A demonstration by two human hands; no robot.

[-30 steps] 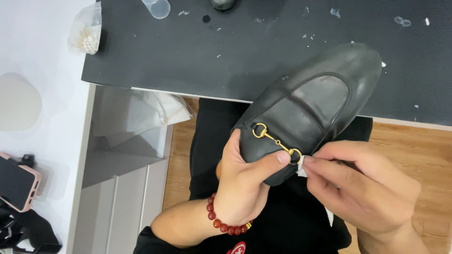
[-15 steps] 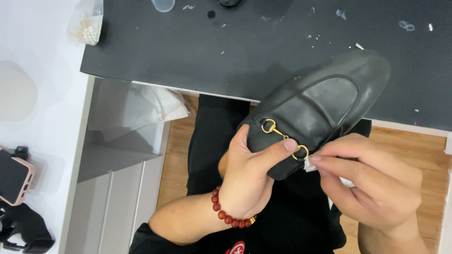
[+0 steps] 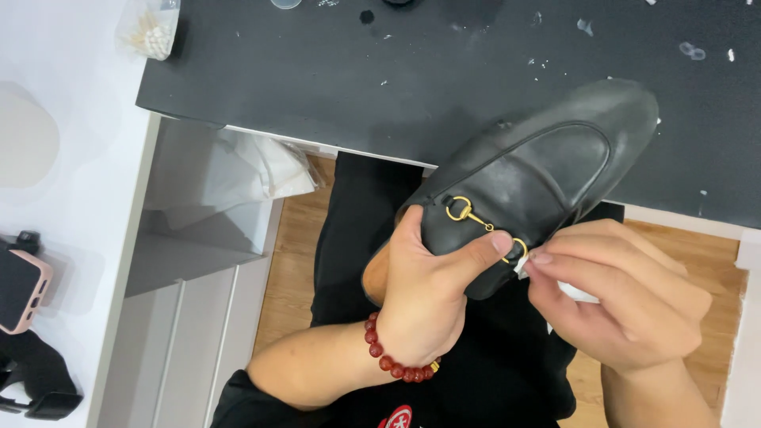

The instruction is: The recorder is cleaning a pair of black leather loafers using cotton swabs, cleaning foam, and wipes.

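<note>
A black leather loafer (image 3: 539, 174) with a gold metal bit (image 3: 474, 217) across its front is held over my lap, its toe pointing up and right over the dark table edge. My left hand (image 3: 424, 293), with a red bead bracelet at the wrist, grips the shoe from below, thumb pressed next to the gold bit. My right hand (image 3: 618, 297) pinches a small white wipe (image 3: 572, 292) against the shoe's side, just right of the bit.
A dark work mat (image 3: 341, 71) with white specks covers the table ahead. A clear bag of cotton swabs (image 3: 151, 32) lies at its left corner. A phone in a pink case (image 3: 20, 289) rests on the white surface at left. A white plastic bag (image 3: 254, 170) sits below the table.
The shoe and both hands have shifted slightly up and to the right in view. The grip on the shoe and the wipe stays the same.
</note>
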